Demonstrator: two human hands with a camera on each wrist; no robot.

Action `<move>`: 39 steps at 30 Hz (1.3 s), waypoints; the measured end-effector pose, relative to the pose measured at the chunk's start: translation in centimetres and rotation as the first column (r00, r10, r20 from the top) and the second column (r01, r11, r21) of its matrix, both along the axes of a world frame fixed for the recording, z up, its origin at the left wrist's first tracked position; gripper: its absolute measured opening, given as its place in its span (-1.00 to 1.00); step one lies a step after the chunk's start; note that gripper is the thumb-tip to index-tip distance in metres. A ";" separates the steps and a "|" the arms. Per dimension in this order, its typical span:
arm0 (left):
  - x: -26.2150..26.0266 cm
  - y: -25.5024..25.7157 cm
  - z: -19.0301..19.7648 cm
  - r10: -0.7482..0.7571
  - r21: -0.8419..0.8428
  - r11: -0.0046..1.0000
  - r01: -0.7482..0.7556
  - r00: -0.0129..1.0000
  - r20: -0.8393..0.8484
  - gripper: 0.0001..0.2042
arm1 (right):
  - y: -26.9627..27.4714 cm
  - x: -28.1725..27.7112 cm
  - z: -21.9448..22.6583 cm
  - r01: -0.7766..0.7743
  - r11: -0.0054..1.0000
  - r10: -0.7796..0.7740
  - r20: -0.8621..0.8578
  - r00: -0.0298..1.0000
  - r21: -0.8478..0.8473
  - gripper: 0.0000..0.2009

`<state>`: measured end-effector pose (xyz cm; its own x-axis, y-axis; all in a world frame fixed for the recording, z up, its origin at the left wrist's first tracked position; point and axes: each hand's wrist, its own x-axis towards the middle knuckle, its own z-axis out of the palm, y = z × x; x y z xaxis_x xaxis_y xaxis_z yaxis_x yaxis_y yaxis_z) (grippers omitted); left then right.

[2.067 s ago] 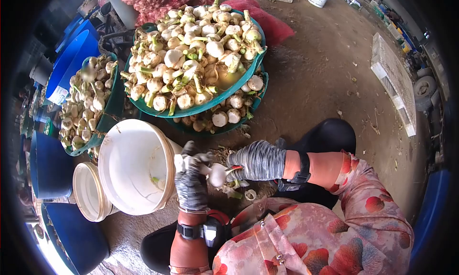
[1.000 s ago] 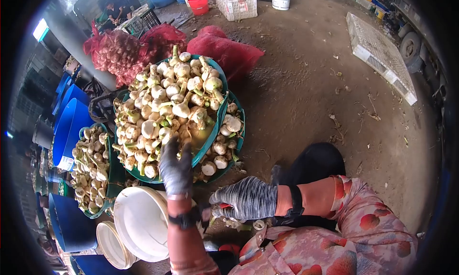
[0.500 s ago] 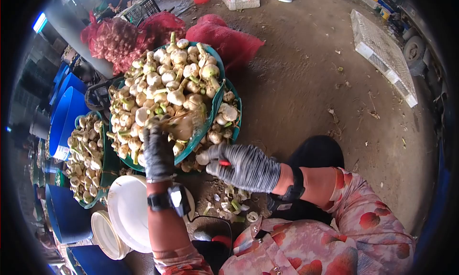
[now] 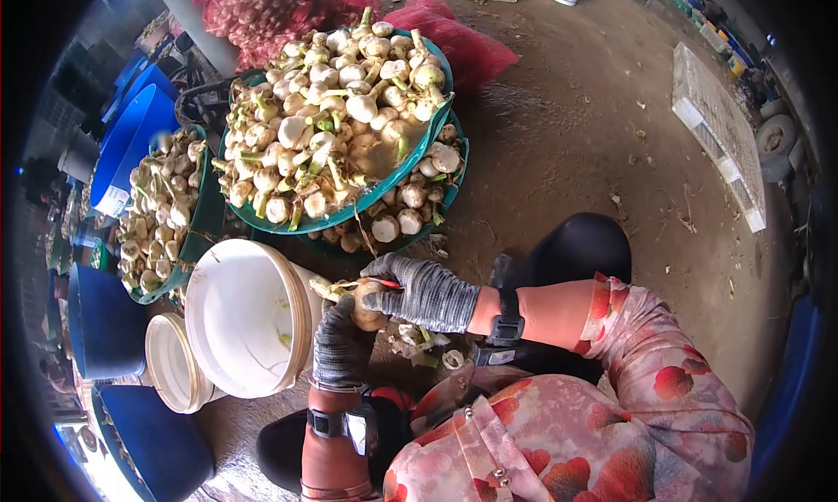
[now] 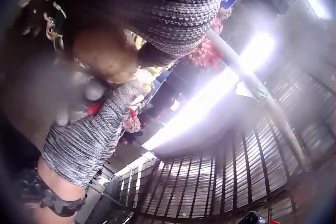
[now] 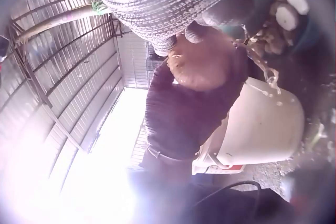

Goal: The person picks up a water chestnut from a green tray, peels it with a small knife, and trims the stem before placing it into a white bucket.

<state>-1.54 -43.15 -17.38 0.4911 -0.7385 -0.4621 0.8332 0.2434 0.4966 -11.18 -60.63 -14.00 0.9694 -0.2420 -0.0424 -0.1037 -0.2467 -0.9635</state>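
Note:
In the head view my gloved left hand (image 4: 343, 349) grips a garlic bulb (image 4: 369, 308), its pale stem pointing left toward the large white bucket (image 4: 288, 314). My gloved right hand (image 4: 428, 288) holds a small red-handled knife (image 4: 384, 283), mostly covered by the fingers, with its thin blade across the stem. Right-hand fingers also touch the bulb's upper side. The left wrist view shows the brownish bulb (image 5: 105, 58) between both hands. In the right wrist view, dirt-speckled skin of the bulb (image 6: 202, 69) shows below the right fingertips.
A green-rimmed basin (image 4: 349, 207) heaped with garlic stands ahead, over a second garlic-filled basin (image 4: 454, 192). A smaller white bucket (image 4: 161, 362) and blue tubs (image 4: 153, 441) stand left. Trimmings (image 4: 419, 343) lie below the hands. A white pallet (image 4: 716, 135) is far right.
My left hand has reached into the garlic heap, taken a stemmed bulb and come back beside the large bucket. My right hand has moved in to meet it with the knife. The head view has shifted.

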 end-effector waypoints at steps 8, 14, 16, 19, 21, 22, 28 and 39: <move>-1.2 0.3 -2.2 0.140 0.181 0.964 -0.193 0.953 0.270 -0.41 | 1.7 0.0 -0.4 0.050 0.990 -0.064 -0.100 0.993 -0.134 -0.58; -3.4 0.0 -0.3 0.089 0.162 0.964 -0.212 0.828 0.554 -0.47 | 1.3 -0.2 0.6 -0.038 0.976 0.015 -0.105 0.994 -0.216 -0.56; -2.4 0.5 -1.3 0.166 0.136 0.961 -0.242 0.893 0.417 -0.51 | 0.5 -0.4 0.8 -0.074 0.964 0.075 -0.005 0.997 -0.255 -0.64; -0.4 1.8 -2.4 0.155 0.140 0.969 -0.204 0.942 0.298 -0.49 | -1.0 -0.2 2.6 -0.107 0.883 0.141 0.040 0.989 -0.456 -0.74; 0.0 1.6 -2.2 0.212 0.221 0.936 -0.274 0.940 0.267 -0.44 | -1.5 -0.3 3.7 -0.140 0.848 0.152 -0.019 0.988 -0.511 -0.71; 0.1 1.6 -2.3 0.205 0.225 0.937 -0.266 0.943 0.262 -0.44 | -1.6 -0.3 4.1 -0.151 0.834 0.155 -0.037 0.987 -0.531 -0.70; -0.5 1.0 -1.8 0.017 0.347 0.934 -0.084 0.981 0.194 -0.37 | 0.1 -1.0 1.5 -0.385 0.659 0.335 -0.206 0.920 -0.647 -0.61; -1.7 1.1 -0.5 -0.092 0.337 0.939 0.068 0.994 0.057 -0.45 | -2.3 -1.0 -2.0 -0.580 0.650 0.541 -0.237 0.807 -0.492 -0.70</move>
<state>-3.24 -42.05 -17.86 0.4772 -0.5862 -0.6547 0.8026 -0.0126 0.5963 -12.16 -62.92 -16.03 0.9274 0.3442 -0.1463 0.1669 -0.7311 -0.6616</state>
